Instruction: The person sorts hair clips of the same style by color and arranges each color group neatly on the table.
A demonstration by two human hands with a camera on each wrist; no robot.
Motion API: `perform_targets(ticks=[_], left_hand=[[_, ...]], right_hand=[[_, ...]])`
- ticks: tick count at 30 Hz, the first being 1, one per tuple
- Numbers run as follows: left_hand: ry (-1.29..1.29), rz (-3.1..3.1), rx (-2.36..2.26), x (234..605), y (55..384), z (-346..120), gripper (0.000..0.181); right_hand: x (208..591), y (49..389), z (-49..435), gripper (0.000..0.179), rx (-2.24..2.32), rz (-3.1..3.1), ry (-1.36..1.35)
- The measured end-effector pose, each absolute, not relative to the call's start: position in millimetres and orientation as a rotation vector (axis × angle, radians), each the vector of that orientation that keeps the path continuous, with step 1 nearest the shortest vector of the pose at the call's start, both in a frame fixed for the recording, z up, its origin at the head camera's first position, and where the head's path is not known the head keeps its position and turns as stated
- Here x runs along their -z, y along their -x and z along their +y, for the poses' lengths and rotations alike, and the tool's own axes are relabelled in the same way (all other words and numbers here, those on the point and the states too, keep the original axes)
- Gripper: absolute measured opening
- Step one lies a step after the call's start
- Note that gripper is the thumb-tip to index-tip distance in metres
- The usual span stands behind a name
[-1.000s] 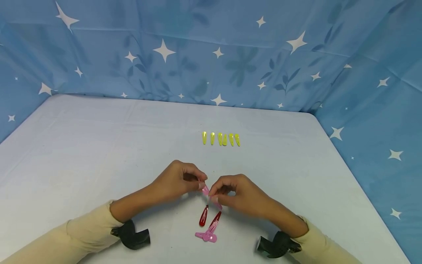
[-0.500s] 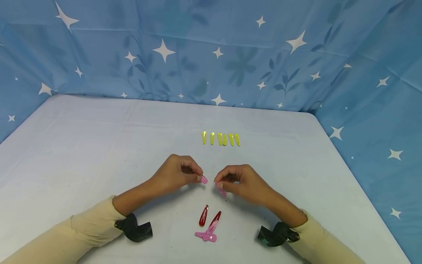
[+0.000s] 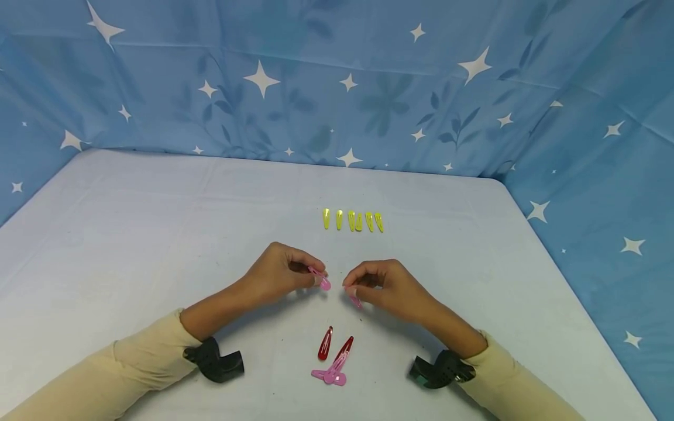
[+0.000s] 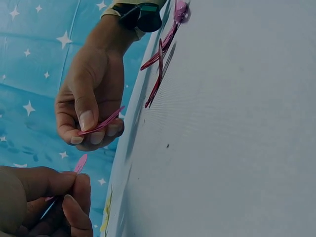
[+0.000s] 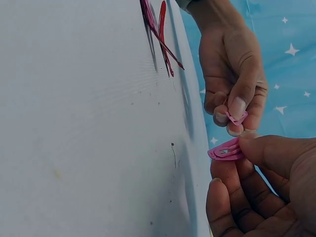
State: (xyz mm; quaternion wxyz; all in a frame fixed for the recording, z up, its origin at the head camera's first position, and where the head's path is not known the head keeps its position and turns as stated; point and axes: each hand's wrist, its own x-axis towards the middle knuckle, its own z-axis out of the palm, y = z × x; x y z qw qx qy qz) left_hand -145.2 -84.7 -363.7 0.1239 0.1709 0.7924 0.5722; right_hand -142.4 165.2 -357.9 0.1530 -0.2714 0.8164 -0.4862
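Note:
In the head view, my left hand [image 3: 281, 272] pinches a pink snap hair clip [image 3: 325, 284] between thumb and fingers, just above the white table. A second pink hair clip [image 5: 224, 150] is held by my right hand [image 3: 389, 289], a short gap to the right of the left hand. Fingers partly cover both clips. Nearer me on the table lie a red hair clip [image 3: 325, 345], another red clip [image 3: 347, 345] and two crossed pink clips [image 3: 333, 374], one of which overlaps that second red clip.
Several yellow hair clips [image 3: 339, 220] lie in a row farther back on the white table [image 3: 158, 234]. A blue curtain [image 3: 305, 117] with white stars hangs behind the table and along its sides. Each wrist wears a black camera mount [image 3: 213, 362].
Both hands have lifted forward from the loose clips and moved apart, each with its own pink clip. More of the left hand's clip now shows beyond the fingers.

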Motion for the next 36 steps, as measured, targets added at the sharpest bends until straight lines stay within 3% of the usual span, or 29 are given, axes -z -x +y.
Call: perform_targets(ticks=[9,21,36], left_hand=[[-0.461,2.190,-1.716,365,152,-88,0.029],[-0.467,2.058,-1.783,364,155,-86,0.018],[-0.401,2.102,-1.811,369,165,-86,0.035]], right_hand=[[360,150,164,0.008,1.396,2.370,0.757],[360,156,160,0.008,1.385,2.416,0.761],[360,171,160,0.007,1.439,2.452,0.718]])
